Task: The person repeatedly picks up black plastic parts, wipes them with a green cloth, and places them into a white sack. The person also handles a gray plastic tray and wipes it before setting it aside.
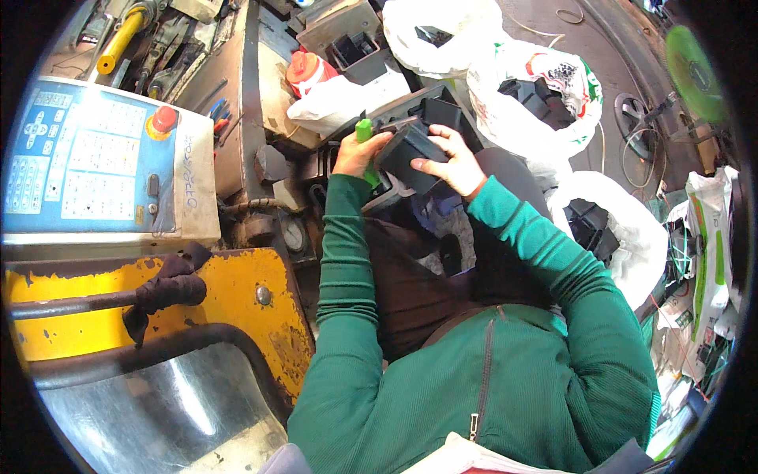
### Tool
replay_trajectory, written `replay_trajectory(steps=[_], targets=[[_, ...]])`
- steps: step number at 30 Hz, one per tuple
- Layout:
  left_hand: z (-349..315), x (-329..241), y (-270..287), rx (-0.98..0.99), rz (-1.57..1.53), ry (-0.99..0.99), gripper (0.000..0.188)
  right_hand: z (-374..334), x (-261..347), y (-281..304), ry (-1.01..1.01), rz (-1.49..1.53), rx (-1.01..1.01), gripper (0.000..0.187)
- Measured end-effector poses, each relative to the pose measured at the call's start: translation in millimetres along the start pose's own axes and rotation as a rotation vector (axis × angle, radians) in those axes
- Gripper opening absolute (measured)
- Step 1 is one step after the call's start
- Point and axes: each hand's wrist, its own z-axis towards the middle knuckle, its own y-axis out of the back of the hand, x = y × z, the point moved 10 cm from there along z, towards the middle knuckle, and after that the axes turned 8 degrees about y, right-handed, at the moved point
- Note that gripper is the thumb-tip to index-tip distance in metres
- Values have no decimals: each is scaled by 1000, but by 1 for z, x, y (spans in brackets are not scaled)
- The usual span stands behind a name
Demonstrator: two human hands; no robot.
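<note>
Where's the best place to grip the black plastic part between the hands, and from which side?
Likely the right-hand edge of the black plastic part, coming from the right: the right hand has its thumb on the broad face and fingers at that edge, while the left hand and green handle crowd the left.

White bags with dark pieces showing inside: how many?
3: a top bag, a middle bag below and right of it, and a lower bag beside the right sleeve. Others may be hidden.
</note>
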Motion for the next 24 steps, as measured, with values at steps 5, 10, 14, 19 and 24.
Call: replay_trajectory(steps=[5,10,14,19,24], targets=[[15,3,-70,209,-183,-57,16,-20,53,59,199,-467,-59,58],[16,-30,-120,280,-40,-35,18,-71,102,175,-43,-408,-256,53],[114,38,-70,56,1043,-145,27,-186,82,335,-369,-667,-396,60],[140,155,-84,235,1461,-211,47,-289,10,386,-941,-1239,-107,81],[108,164,-73,171,1549,-28,43,-204,11,309,-443,-1210,-14,60]])
